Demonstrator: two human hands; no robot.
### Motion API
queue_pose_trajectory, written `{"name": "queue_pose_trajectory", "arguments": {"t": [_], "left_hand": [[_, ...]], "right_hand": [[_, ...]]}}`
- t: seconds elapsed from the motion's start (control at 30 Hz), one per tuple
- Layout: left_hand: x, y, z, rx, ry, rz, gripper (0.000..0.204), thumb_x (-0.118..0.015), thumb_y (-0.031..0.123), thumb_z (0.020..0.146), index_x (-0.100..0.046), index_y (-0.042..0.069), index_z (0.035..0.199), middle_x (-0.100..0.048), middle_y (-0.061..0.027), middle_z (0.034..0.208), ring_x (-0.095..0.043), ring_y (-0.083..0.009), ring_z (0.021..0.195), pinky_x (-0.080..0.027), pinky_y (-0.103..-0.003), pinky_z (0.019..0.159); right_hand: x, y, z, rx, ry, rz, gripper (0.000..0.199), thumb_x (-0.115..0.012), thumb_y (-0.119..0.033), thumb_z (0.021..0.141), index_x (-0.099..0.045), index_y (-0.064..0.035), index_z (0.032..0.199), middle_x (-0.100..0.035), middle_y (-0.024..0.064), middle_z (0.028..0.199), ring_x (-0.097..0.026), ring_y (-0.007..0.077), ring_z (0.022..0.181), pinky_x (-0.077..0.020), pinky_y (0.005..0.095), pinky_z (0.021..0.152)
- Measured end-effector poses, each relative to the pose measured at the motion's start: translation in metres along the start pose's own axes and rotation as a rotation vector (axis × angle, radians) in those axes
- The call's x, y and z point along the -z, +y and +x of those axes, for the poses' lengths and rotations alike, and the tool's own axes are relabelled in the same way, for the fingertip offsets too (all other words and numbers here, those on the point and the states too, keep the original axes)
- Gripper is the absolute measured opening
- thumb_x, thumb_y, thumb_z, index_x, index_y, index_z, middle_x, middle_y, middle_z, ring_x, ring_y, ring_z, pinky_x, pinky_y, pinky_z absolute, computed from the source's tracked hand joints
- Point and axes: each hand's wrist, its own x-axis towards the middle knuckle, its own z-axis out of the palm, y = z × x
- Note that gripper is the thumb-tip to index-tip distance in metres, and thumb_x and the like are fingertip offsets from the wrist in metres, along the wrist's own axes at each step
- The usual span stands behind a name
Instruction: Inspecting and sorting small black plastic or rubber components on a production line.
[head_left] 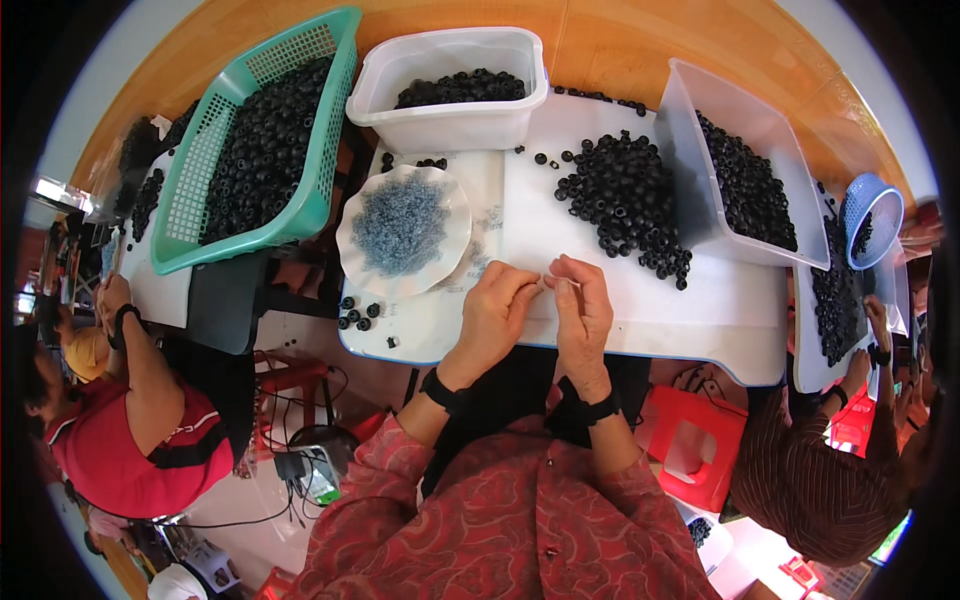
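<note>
My left hand [492, 318] and my right hand [584, 318] meet just above the front part of the white table [700, 320]. Thumb and forefinger are pinched together on each, the fingertips close to one another. Something small and pale may sit between them, too tiny to make out. Beside my left hand is a pale scalloped plate [458, 245] heaped with small clear bluish pieces [400, 222]. A few small black round parts [360, 315] lie at the table's front left. Beyond my right hand spreads a pile of black round parts with holes [622, 195].
A white tub [450, 132] and a green basket [170, 225] with black parts stand behind and left. At right is a translucent bin [700, 215] of them. People sit at both sides, near a red stool [690, 440]. Cables [240, 522] cross the floor.
</note>
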Motion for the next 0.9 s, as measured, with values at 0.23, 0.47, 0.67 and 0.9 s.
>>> {"name": "queue_pose_trajectory", "arguments": {"t": [0.23, 0.47, 0.67, 0.9], "left_hand": [[0.014, 0.011, -0.003, 0.363, -0.071, -0.534, 0.017, -0.065, 0.0, 0.092, -0.07, 0.0, 0.108, -0.062, -0.0049, 0.088, -0.065, -0.0106, 0.073, -0.055, -0.024, 0.063], [0.012, 0.022, -0.007, 0.348, -0.138, -0.696, 0.025, -0.061, -0.005, 0.093, -0.066, -0.003, 0.117, -0.062, -0.0072, 0.102, -0.068, -0.0145, 0.087, -0.06, -0.025, 0.077], [0.01, 0.029, -0.006, 0.251, -0.13, -0.56, 0.026, -0.062, -0.007, 0.091, -0.065, -0.004, 0.117, -0.061, -0.0083, 0.106, -0.067, -0.014, 0.085, -0.06, -0.025, 0.077], [0.018, 0.037, 0.007, 0.451, -0.149, -0.656, 0.025, -0.065, -0.002, 0.091, -0.065, -0.005, 0.115, -0.067, -0.0068, 0.09, -0.066, -0.0112, 0.075, -0.058, -0.024, 0.065]], "right_hand": [[0.02, -0.006, -0.005, 0.102, -0.135, -0.223, 0.022, -0.062, 0.002, 0.091, -0.065, -0.0005, 0.113, -0.062, 0.0104, 0.104, -0.064, 0.0187, 0.09, -0.054, 0.0294, 0.083], [0.022, -0.003, -0.01, 0.061, -0.12, -0.172, 0.014, -0.065, -0.002, 0.091, -0.069, -0.0008, 0.104, -0.063, 0.0099, 0.1, -0.064, 0.0188, 0.085, -0.0518, 0.0271, 0.076], [0.025, -0.006, -0.01, 0.076, -0.147, -0.183, 0.013, -0.063, -0.003, 0.093, -0.067, 0.002, 0.104, -0.062, 0.0075, 0.102, -0.06, 0.0137, 0.086, -0.0479, 0.0231, 0.073], [0.022, -0.009, -0.009, 0.087, -0.113, -0.161, 0.013, -0.059, 0.0, 0.09, -0.068, 0.0018, 0.1, -0.064, 0.0121, 0.094, -0.064, 0.0197, 0.082, -0.05, 0.0283, 0.073]]}}
